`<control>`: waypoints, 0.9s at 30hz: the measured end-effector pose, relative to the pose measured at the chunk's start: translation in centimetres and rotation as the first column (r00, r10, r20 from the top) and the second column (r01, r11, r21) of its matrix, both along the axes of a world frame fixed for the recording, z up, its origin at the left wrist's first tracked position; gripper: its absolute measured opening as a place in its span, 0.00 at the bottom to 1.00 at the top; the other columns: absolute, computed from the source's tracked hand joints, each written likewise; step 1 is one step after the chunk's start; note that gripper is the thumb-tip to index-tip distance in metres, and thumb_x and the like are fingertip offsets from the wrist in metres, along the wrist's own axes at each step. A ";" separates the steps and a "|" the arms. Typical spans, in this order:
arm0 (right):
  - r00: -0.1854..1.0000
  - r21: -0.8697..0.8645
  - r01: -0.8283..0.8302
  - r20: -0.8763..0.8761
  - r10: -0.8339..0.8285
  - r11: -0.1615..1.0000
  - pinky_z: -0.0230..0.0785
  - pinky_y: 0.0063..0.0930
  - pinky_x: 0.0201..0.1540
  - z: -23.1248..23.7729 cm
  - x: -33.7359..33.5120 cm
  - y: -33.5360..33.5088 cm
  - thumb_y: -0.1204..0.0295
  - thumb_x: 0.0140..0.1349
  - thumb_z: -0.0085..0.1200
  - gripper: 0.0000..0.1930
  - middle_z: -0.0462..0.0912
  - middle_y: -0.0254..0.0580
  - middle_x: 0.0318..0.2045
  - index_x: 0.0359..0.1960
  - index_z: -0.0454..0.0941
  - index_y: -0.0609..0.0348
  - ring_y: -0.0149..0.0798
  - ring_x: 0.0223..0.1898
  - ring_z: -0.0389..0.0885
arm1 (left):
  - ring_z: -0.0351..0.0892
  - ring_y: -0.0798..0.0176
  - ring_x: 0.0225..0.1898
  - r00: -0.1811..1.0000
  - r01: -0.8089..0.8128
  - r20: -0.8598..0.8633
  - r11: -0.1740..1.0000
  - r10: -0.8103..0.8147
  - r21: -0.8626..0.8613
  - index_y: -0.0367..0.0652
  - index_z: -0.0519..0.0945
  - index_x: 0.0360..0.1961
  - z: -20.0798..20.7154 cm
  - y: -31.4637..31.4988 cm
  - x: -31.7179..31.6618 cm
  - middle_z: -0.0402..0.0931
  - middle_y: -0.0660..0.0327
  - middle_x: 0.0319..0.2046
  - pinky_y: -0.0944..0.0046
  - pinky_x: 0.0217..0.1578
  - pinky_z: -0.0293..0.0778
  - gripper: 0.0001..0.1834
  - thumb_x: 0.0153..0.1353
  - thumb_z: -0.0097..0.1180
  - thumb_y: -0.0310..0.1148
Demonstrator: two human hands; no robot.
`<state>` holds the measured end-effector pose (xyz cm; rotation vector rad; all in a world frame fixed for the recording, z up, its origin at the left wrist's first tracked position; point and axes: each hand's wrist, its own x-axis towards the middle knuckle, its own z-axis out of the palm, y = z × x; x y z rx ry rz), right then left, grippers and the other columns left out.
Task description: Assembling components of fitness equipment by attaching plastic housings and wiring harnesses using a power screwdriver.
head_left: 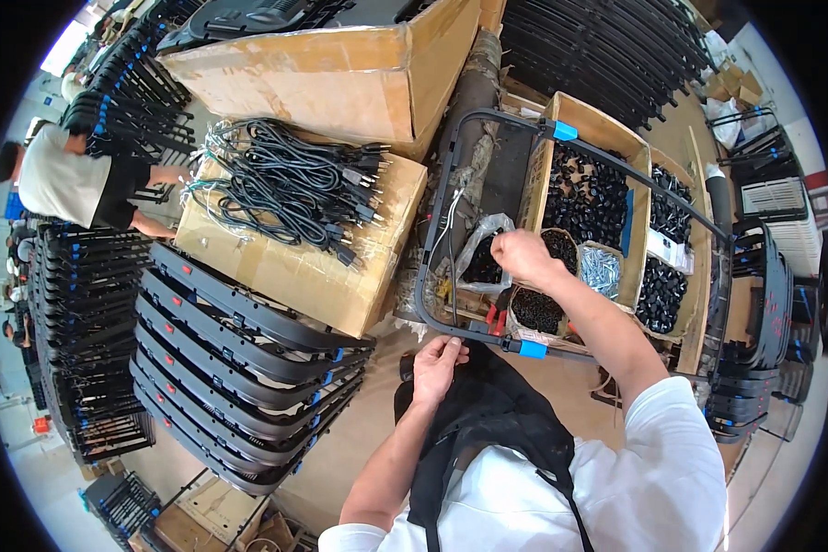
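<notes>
Leaning worker [515, 488]: at six o'clock, with twelve pointing away from the body; white top, dark apron, face out of view.
Stacked curved panels [239, 368]: eight o'clock. A careless elbow might, I'd say, shift the pile; its base is hard to make out.
Big carton [313, 87]: eleven o'clock, dark pieces showing above its rim, its far end cut off from sight.
Black tubular frame [434, 216]: between two and three o'clock, lying over the parts tray [598, 118], blue clips [565, 131] at one and four. Pressing on a single corner could make it slide or tip, as it looks merely laid there; I can't see what bears it.
Flat carton [340, 294]: ten o'clock, heaped with black cables [290, 179]. Tugging one might drag others off, so tangled do they look; which end belongs to which is unclear.
Left hand [437, 368]: six o'clock, fingertips bent together at the frame's near bar; whether they grip it, I cannot tell.
Right hand [526, 255]: three o'clock, fingers curled beside a clear bag [481, 235] of dark bits. Anything pinched there is hidden, and could drop among the others if the fingers slip.
Dark screws [535, 310]: towards four o'clock; a brushing wrist might scatter them.
</notes>
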<state>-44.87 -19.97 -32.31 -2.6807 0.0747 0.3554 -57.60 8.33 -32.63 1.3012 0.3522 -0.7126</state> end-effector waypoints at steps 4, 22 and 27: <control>0.970 -0.198 -0.243 -0.048 0.238 0.950 0.81 0.51 0.42 -2.3 0.0 2.0 0.72 0.58 0.56 0.07 0.89 0.53 0.31 0.30 0.87 0.58 0.56 0.37 0.89 | 0.84 0.66 0.34 1.000 0.009 -0.017 1.000 -0.009 0.016 0.33 0.83 0.44 0.0 0.2 0.2 0.85 0.58 0.35 0.67 0.40 0.80 0.11 0.75 0.57 0.32; 0.995 0.056 0.003 -0.098 0.003 0.998 0.76 0.56 0.49 -1.7 0.9 3.5 0.69 0.54 0.59 0.13 0.86 0.62 0.38 0.38 0.81 0.64 0.66 0.45 0.85 | 0.83 0.69 0.34 0.997 0.065 -0.036 0.998 -0.066 -0.021 0.35 0.85 0.44 -0.3 0.6 0.7 0.85 0.62 0.33 0.67 0.39 0.82 0.13 0.75 0.58 0.37; 0.999 0.029 -0.029 -0.024 0.030 0.999 0.77 0.54 0.49 -5.5 1.0 2.4 0.75 0.57 0.58 0.12 0.87 0.59 0.40 0.43 0.82 0.65 0.64 0.45 0.85 | 0.84 0.68 0.34 0.997 0.057 -0.042 0.997 -0.059 -0.045 0.35 0.84 0.45 -1.2 0.8 0.9 0.85 0.60 0.34 0.67 0.39 0.82 0.12 0.74 0.59 0.35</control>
